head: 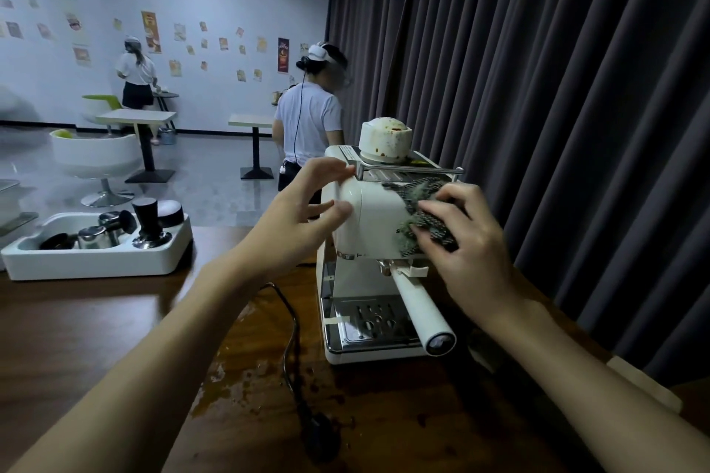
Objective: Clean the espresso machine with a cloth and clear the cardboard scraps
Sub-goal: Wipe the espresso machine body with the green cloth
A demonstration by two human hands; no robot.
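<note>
on a dark, stained desk point(115, 319) stands the espresso machine point(372, 211). the left grip point(303, 203), fingers spread, touches its side; the right grip point(465, 242) clutches the cloth point(418, 196) against its front.

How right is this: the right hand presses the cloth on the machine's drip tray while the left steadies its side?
No: in the head view the right hand presses the cloth on the upper front of the machine; the left hand steadies its side.
</note>
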